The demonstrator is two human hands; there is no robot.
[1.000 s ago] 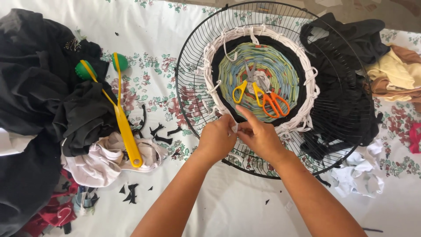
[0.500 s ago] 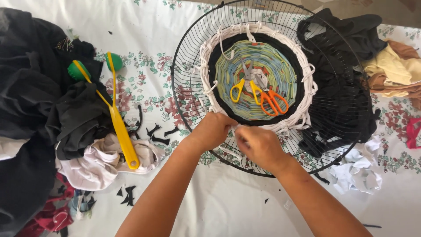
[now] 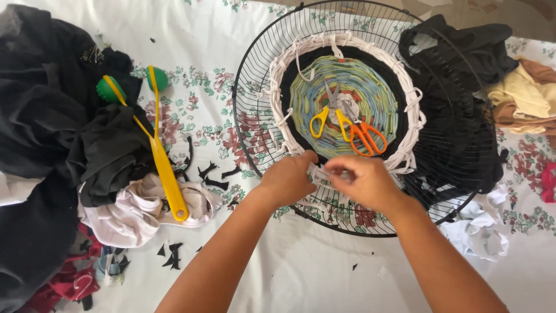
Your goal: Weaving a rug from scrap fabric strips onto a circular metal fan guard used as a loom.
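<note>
While the left hand (image 3: 288,181) and right hand (image 3: 364,182) pinch a white fabric strip (image 3: 322,173) between them, it runs left to right at the near edge of the round woven mat (image 3: 344,99), over the wire fan guard (image 3: 255,110).

A home craft corner, by the look of it: a floral tablecloth (image 3: 191,116) covers the surface, heaps of cut-up clothing (image 3: 58,133) crowd its left and right edges, and 2 scissors (image 3: 346,122) lie on a rag weaving inside a wire fan guard (image 3: 255,110).
</note>
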